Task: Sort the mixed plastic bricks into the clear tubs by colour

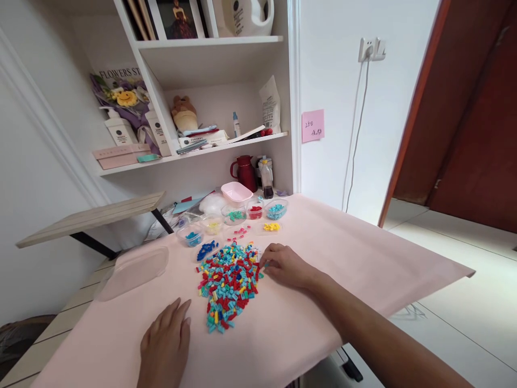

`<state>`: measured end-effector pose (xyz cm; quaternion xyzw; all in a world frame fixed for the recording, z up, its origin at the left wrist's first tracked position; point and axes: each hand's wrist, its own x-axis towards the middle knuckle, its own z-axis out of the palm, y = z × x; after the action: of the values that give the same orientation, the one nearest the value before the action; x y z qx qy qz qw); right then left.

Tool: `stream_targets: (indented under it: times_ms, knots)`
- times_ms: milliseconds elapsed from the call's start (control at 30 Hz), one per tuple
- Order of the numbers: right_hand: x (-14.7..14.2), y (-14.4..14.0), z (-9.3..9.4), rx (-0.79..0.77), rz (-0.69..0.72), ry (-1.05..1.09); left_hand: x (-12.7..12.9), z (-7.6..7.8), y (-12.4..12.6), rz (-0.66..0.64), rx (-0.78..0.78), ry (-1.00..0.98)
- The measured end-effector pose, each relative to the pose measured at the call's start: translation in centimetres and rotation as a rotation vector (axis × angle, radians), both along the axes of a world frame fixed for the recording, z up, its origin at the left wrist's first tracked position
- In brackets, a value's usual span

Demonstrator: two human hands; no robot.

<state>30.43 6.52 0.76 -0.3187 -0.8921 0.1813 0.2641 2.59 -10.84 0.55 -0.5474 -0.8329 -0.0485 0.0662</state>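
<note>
A loose pile of small toy building bricks [230,285] in red, teal, blue, yellow and green lies on the pink-covered table [323,226]. At the pile's right edge is my right hand [286,265], its fingers curled and the fingertips close together among the bricks. Whatever they pinch is too small and covered to make out. My left hand [166,339] rests on the cloth, left of the pile's near end, with fingers stretched out and nothing in it. Beyond the pile, dark blue bricks [207,250], pink bricks [239,233] and yellow bricks [271,227] lie in separate groups.
Clear tubs with sorted bricks stand behind the pile, including a teal-filled tub [277,210] and a red-filled tub [255,210]. A pink basin [237,192], red jug [244,172] and bottle [266,180] are farther back. A clear lid [135,272] lies left.
</note>
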Motion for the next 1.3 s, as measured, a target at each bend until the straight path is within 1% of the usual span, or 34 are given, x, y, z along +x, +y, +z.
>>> stream_targets:
  times_ms: [133,233,400,500,567,667,700,767,867,933,1067,1167,1300]
  knots:
    - [0.0,-0.7,0.3,0.031,0.111,-0.006,0.1,0.0,0.0,0.001,-0.002,0.005]
    - [-0.1,-0.7,0.3,0.039,0.128,-0.017,0.1,0.1,0.0,0.000,-0.005,0.007]
    - [-0.1,-0.2,-0.2,0.030,0.019,-0.015,0.0,0.0,-0.1,-0.009,-0.006,0.006]
    - [-0.2,-0.2,-0.2,0.035,-0.008,0.018,-0.2,-0.2,0.0,-0.012,0.011,0.008]
    - [-0.2,-0.3,-0.1,0.018,-0.016,0.072,-0.2,-0.3,0.0,-0.017,0.022,0.003]
    - [-0.1,-0.5,0.3,-0.066,-0.036,0.195,-0.3,-0.4,-0.1,-0.023,0.037,-0.002]
    - [0.0,-0.4,0.4,-0.097,-0.063,0.227,-0.3,-0.4,-0.1,-0.024,0.040,-0.004]
    - [0.3,0.1,0.5,-0.170,-0.161,0.246,-0.3,-0.4,-0.1,-0.024,0.044,-0.008]
    - [0.7,0.9,0.3,-0.279,-0.330,0.185,-0.3,-0.4,-0.1,-0.025,0.047,-0.013]
    - [1.0,1.3,0.1,-0.306,-0.376,0.121,-0.4,-0.5,-0.1,-0.021,0.045,-0.016]
    - [1.1,1.4,0.0,-0.271,-0.343,0.022,-0.3,-0.5,-0.1,-0.032,0.053,-0.018]
    - [1.0,1.2,0.1,-0.245,-0.329,0.004,-0.3,-0.4,-0.1,-0.039,0.045,-0.022]
    - [1.0,1.0,-0.1,-0.168,-0.304,-0.028,-0.3,-0.3,-0.1,-0.031,0.040,-0.037]
